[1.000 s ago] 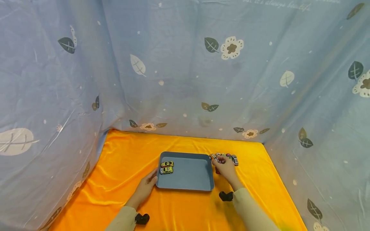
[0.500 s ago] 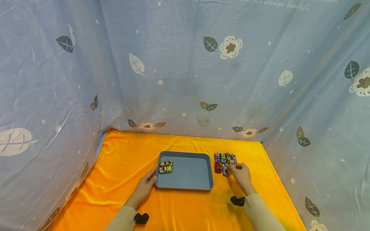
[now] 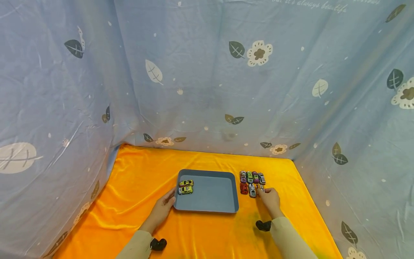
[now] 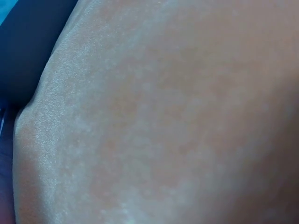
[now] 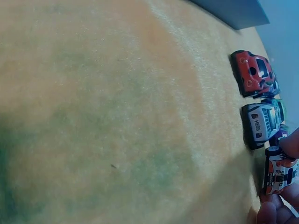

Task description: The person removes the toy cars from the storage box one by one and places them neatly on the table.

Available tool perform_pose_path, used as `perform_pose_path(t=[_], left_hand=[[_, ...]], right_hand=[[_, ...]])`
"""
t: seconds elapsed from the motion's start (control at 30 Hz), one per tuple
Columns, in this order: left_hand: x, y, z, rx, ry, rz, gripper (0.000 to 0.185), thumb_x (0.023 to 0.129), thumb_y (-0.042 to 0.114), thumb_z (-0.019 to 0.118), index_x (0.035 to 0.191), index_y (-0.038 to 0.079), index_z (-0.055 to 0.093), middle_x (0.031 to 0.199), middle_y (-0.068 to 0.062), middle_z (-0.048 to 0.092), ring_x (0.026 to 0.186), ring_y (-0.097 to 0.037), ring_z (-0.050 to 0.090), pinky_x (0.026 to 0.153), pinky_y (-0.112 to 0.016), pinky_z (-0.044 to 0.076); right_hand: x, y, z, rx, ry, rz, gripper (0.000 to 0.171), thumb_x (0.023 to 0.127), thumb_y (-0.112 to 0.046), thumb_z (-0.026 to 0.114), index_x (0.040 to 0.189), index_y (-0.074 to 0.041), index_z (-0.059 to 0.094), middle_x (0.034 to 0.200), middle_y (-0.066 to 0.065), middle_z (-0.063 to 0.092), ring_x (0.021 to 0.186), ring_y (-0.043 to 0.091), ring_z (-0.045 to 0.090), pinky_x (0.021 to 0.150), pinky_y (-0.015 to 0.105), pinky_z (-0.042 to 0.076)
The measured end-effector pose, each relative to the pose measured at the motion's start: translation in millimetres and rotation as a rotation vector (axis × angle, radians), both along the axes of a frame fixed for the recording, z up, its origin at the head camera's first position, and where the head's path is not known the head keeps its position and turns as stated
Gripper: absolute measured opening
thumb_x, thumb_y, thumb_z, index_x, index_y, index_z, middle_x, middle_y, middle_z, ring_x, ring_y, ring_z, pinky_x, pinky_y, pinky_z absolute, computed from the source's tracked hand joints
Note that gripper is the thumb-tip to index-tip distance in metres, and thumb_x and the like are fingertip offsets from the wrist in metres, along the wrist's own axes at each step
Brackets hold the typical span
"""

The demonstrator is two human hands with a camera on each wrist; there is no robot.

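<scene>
A blue-grey tray [image 3: 210,208] lies on the orange cloth. In it, two yellow toy cars, one [image 3: 186,183] behind the other [image 3: 185,190], sit side by side at the left. My left hand [image 3: 161,210] holds the tray's left side, thumb and fingers at the wall. To the right of the tray, my right hand [image 3: 271,201] pinches a white and orange toy car [image 5: 279,175] between thumb and fingers, low at the cloth. Beside it stand a white toy car [image 3: 252,190] and a red toy car [image 3: 244,188].
Several toy cars form a row behind, among them a green one [image 3: 250,177], a purple one [image 3: 256,177] and a silver one [image 3: 262,178]. Patterned blue-grey curtains [image 3: 200,90] hang behind and at both sides of the orange cloth [image 3: 145,169].
My right hand has moved right from the tray's right edge with the white and orange toy car, now beside the white one. My left hand has stayed at the tray.
</scene>
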State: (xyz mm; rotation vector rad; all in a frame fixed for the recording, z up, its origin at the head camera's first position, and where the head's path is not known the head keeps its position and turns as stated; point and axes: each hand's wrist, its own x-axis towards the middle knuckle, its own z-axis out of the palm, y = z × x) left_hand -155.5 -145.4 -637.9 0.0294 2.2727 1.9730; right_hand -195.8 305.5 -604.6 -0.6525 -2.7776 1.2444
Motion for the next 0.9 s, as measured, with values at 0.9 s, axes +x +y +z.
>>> perform_pose_path(t=[0.9], left_hand=[[0.4, 1.3, 1.3, -0.008, -0.012, 0.011, 0.049, 0.103, 0.019, 0.05, 0.15, 0.017, 0.039, 0.149, -0.011, 0.041, 0.137, -0.031, 0.036, 0.108, -0.049, 0.034]], right_hand=[[-4.2, -5.1, -5.8, 0.069, 0.002, -0.006, 0.041, 0.09, -0.036, 0.064, 0.095, 0.003, 0.053, 0.088, 0.018, 0.056, 0.077, 0.031, 0.052, 0.063, 0.037, 0.042]])
